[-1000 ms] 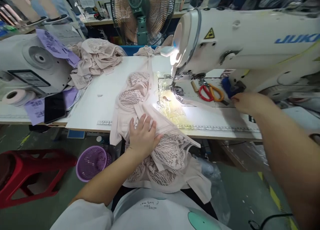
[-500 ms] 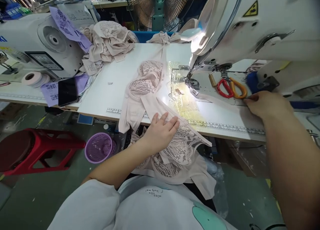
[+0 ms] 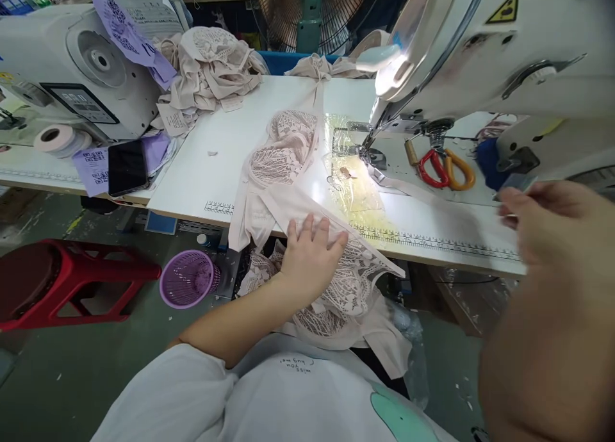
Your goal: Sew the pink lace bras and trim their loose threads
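Observation:
My left hand [image 3: 312, 262] lies flat with fingers spread on a beige lace bra [image 3: 350, 282] that hangs over the table's front edge onto my lap. More beige bra pieces [image 3: 276, 163] lie joined to it or beside it on the table; I cannot tell which. At the right, my right hand [image 3: 557, 218] is raised over the table, thumb and fingers pinched and partly blurred. A small, flat greyish piece [image 3: 519, 182] sticks out from its fingertips; its kind is unclear. Scissors [image 3: 446, 168] with red and orange handles lie left of that hand, under the sewing machine [image 3: 480, 64].
A beige strap [image 3: 403, 187] runs right from the needle area. At the back left is a pile of bras [image 3: 211, 70]. A phone [image 3: 127, 168] lies by a second machine [image 3: 91, 70]. A purple basket [image 3: 187, 278] and red stool [image 3: 91, 282] stand on the floor.
My right hand has lifted and moved right and towards me from beside the scissors, a small greyish piece now at its fingertips. My left hand stays on the bra. The view has shifted slightly.

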Motion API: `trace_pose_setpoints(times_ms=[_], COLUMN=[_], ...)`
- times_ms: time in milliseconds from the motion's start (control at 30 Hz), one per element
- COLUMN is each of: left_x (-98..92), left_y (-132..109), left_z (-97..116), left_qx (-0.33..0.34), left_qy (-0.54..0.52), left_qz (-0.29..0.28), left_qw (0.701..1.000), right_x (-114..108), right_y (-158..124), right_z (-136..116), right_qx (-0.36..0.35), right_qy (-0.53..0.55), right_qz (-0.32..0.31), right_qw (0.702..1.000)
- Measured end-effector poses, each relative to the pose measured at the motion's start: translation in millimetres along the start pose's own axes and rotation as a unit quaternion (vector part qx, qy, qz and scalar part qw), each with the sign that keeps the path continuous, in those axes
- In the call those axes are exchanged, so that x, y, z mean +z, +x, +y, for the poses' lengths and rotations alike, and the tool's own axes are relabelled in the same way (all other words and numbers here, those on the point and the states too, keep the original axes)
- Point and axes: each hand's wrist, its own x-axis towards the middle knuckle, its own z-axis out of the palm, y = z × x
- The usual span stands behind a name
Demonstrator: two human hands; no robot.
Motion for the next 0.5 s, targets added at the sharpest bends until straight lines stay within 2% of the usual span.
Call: trace_pose_setpoints(times_ms=[100, 167, 200, 267, 333, 500], left_x=[3.1, 4.2, 3.9, 1.0, -4.5, -17.7], left_y=[0.4, -1.4, -2.5, -3.9, -2.4, 12.7], left_z=[-0.5, -4.8, -8.5, -18.3, -29.1, -47.1], left_qx=[0.007, 0.016, 0.022, 0.030, 0.025, -0.042], left_qy=[0.009, 0.014, 0.015, 0.012, 0.010, 0.034], left_qz=[0.023, 0.068, 0.089, 0.115, 0.112, 0.040], left_qw=[1.000, 0.997, 0.996, 0.993, 0.993, 0.998], right_x=[38.0, 59.4, 66.2, 71.7, 69.7, 60.5], right_y=[-66.3, -97.5, -106.9, -114.3, -112.6, -106.4], right_z=[-21.4, -26.9, -26.9, -23.4, -18.6, -19.2], right_qx=[-0.006, -0.019, -0.023, -0.021, -0.010, -0.025], right_qy=[0.095, 0.122, 0.126, 0.127, 0.128, 0.103], right_qz=[-0.150, -0.240, -0.260, -0.278, -0.283, -0.313], right_qw=[0.984, 0.963, 0.957, 0.952, 0.950, 0.944])
